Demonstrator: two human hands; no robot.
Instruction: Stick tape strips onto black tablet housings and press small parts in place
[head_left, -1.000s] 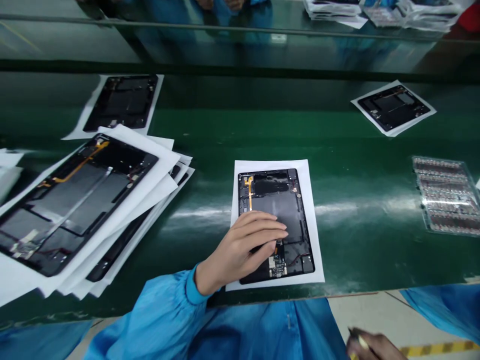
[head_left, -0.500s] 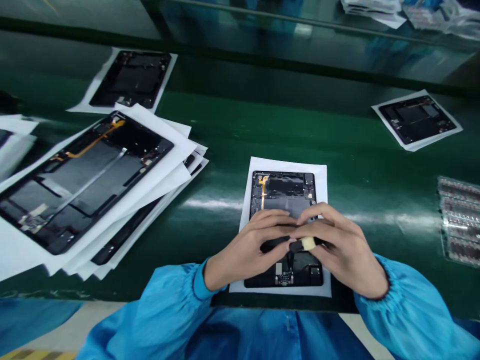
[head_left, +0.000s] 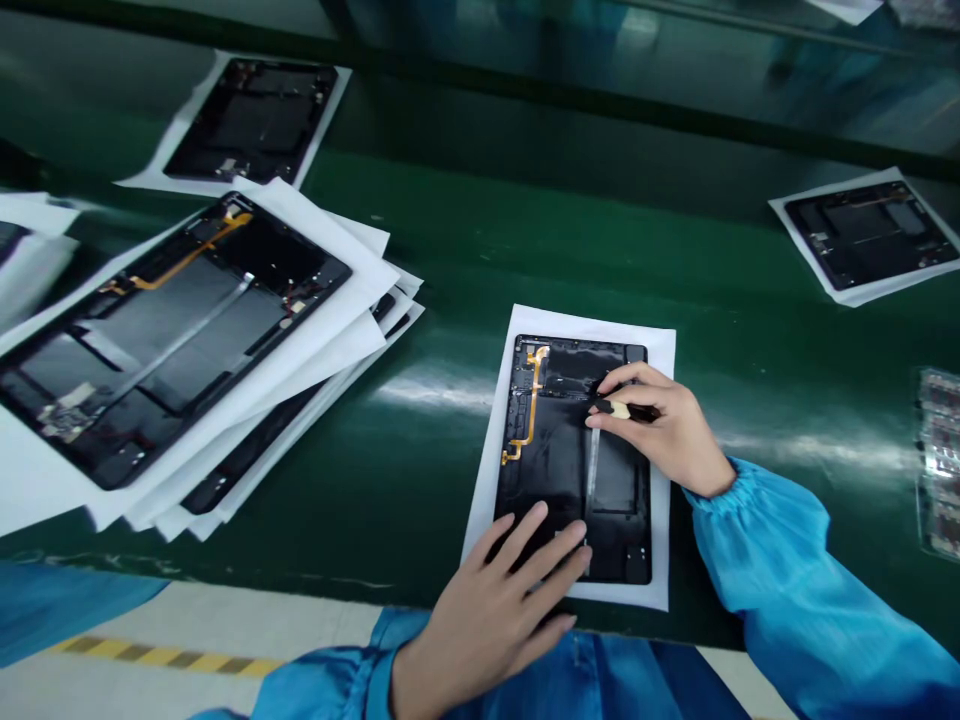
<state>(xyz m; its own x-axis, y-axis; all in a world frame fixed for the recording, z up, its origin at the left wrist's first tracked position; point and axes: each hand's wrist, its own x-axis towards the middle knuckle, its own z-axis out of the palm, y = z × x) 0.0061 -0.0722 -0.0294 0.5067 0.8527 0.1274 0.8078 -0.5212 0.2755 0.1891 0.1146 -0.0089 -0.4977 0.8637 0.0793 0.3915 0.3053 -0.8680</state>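
Note:
A black tablet housing point(head_left: 555, 440) with its inside facing up lies on a sheet of white paper point(head_left: 487, 520) in front of me. An orange flex cable point(head_left: 534, 400) runs down its left side, and a pale ribbon cable point(head_left: 593, 465) runs along its middle. My right hand point(head_left: 660, 415) pinches a small black tool with a cream band point(head_left: 619, 409) near the ribbon cable's upper end. Whether the tool touches the cable I cannot tell. My left hand point(head_left: 510, 590) is spread over the housing's lower edge, fingers apart, holding nothing.
At the left, a stack of tablet housings point(head_left: 180, 320) is interleaved with white paper. Another housing point(head_left: 251, 120) lies behind it, and one more point(head_left: 870, 232) at the back right. A clear tray of small parts point(head_left: 941, 460) sits at the right edge of the green table point(head_left: 420, 470).
My hands were together over the housing's middle. The left has moved down and spread open; the right has moved up with the tool. More of the housing and the pale ribbon cable now show.

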